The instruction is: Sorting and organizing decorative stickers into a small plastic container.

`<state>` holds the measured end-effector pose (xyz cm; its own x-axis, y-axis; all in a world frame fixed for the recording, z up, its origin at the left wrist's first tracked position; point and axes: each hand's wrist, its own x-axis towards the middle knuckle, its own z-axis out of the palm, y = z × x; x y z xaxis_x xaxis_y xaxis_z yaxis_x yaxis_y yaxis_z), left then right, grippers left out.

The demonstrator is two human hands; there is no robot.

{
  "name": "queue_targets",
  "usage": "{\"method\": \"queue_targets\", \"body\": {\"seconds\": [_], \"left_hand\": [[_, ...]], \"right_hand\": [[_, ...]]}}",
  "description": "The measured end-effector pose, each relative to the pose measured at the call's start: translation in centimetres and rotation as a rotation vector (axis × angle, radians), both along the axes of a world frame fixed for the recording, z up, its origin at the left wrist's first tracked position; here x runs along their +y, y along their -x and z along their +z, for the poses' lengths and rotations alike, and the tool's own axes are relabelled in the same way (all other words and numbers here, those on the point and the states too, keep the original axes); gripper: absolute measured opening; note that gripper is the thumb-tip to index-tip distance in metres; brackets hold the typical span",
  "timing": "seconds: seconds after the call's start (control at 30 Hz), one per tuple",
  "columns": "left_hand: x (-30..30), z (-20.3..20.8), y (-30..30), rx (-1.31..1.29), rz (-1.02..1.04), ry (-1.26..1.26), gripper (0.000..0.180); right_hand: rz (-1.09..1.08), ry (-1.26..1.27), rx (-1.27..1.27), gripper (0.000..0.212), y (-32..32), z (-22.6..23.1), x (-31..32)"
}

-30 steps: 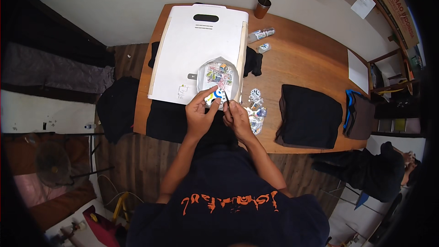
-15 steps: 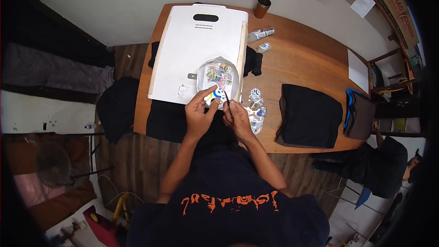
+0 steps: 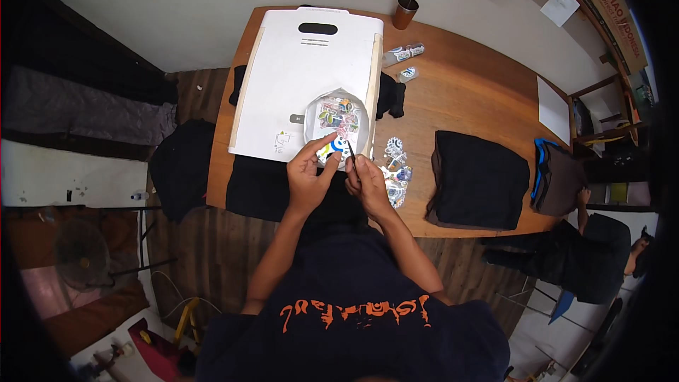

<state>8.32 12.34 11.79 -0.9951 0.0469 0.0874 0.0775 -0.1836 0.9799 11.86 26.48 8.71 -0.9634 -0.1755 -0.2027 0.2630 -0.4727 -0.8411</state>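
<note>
My left hand (image 3: 307, 177) pinches a printed cut-out (image 3: 329, 150) with a blue, yellow and white pattern, held between thumb and forefinger. In my right hand (image 3: 366, 182) is a thin dark pointed tool (image 3: 351, 150); its tip is at the right edge of the cut-out, and I cannot make out its exact kind. Just beyond both hands, a round pale dish (image 3: 308, 114) with a faceted rim holds several colourful cut-outs. The dish rests on the near right part of a large white panel (image 3: 283, 85) with an oval handle slot.
Loose cut-outs (image 3: 395, 177) lie right of my hands. Folded black cloth (image 3: 481, 180) and a dark bundle (image 3: 556, 184) stand farther right on the wooden table (image 3: 470, 92). Clear rolls (image 3: 404, 54) and a brown cup (image 3: 405, 13) are at the back. Another person (image 3: 594, 255) is at the right.
My hands, the tool and the cut-out stay almost still. At the far right, the other person's hand has shifted slightly toward the dark bundle on the table.
</note>
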Motion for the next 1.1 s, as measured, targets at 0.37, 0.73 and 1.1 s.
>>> {"method": "queue_targets", "body": {"seconds": [0.37, 0.73, 1.1], "left_hand": [[0.2, 0.5, 0.1, 0.005, -0.003, -0.016, 0.037], [0.2, 1.0, 0.2, -0.092, 0.052, -0.131, 0.037], [-0.2, -0.9, 0.3, -0.062, 0.114, -0.099, 0.032]], "right_hand": [[-0.004, 0.009, -0.003, 0.040, 0.0, -0.1, -0.1], [0.015, -0.048, -0.031, 0.041, -0.1, 0.2, 0.0], [0.029, -0.033, -0.006, 0.040, -0.8, 0.7, -0.9]]}}
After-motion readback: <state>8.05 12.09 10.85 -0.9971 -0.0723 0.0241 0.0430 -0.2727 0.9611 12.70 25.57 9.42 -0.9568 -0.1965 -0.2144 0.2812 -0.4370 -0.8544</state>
